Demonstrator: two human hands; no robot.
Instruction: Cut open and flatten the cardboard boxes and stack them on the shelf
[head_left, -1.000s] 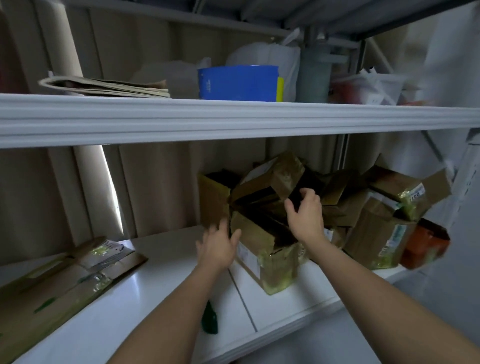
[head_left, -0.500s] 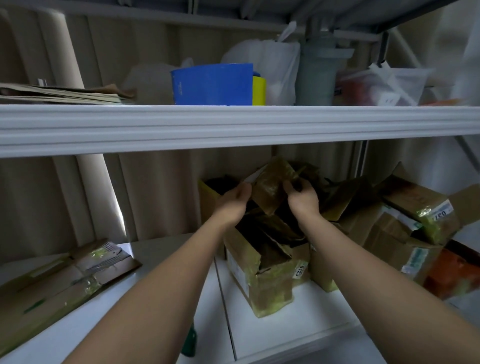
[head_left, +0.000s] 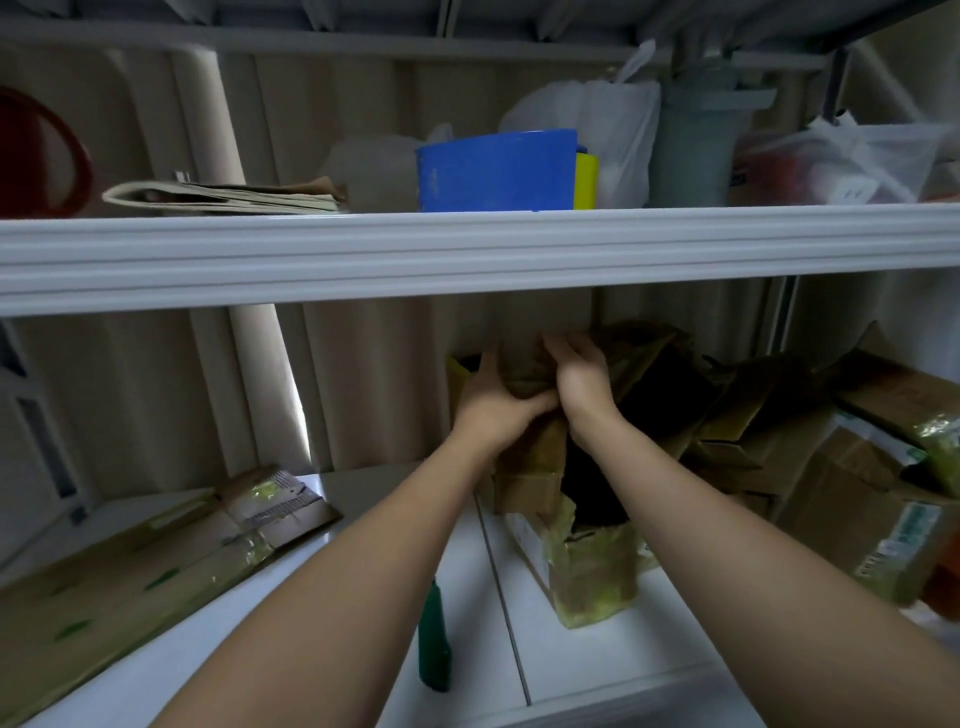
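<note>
Both hands grip one small cardboard box (head_left: 522, 366) at the top of the heap, just under the front lip of the upper shelf (head_left: 467, 254). The left hand (head_left: 493, 397) curls its fingers around the box's left side with the thumb across the bottom; the right hand (head_left: 579, 376) clasps the right side, fingers bent over the top.

At 6 o'clock from the held box stands an opened carton (head_left: 576, 566) with torn yellowish tape. From 3 to 4 o'clock a jumble of more boxes (head_left: 810, 467) crowds the lower shelf (head_left: 363, 483), close against the right forearm.

At 8 o'clock flattened cardboard (head_left: 145, 566) lies on that shelf. A green-handled tool (head_left: 435, 644), partly hidden by the left forearm, lies at 6 o'clock near the shelf's front edge.

Overhead, at 12 o'clock, sit a blue tub (head_left: 496, 171), folded newspapers (head_left: 228, 195) and plastic bags (head_left: 608, 130).
</note>
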